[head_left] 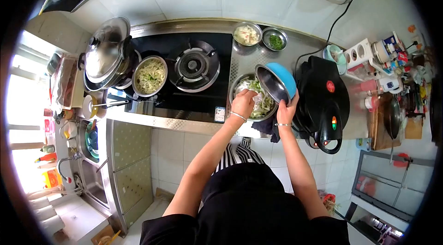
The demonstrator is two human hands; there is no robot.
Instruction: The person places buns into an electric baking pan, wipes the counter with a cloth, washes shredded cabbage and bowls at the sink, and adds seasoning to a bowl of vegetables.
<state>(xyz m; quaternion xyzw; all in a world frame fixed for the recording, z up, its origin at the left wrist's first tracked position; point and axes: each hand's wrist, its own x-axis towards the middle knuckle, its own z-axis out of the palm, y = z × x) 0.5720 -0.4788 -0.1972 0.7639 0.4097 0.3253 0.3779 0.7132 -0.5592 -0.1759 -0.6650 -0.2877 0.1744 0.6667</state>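
My right hand point(287, 110) grips the rim of a blue bowl point(282, 76) with a dark metal inside, tipped on its side over a steel bowl point(233, 89). That steel bowl holds chopped green and white vegetables point(262, 103). My left hand point(244, 103) reaches over its near left side, fingers drawn together at the vegetables. Whatever those fingers pinch is hidden. A dark cloth point(265, 127) lies by the counter's front edge, just below the bowl.
A black electric griddle point(323, 102) stands close on the right. Behind are small bowls of pale pieces point(247, 35) and chopped greens point(276, 42). Left is a gas burner point(193, 66), a bowl of shredded vegetables point(150, 76) and a lidded pot point(107, 53).
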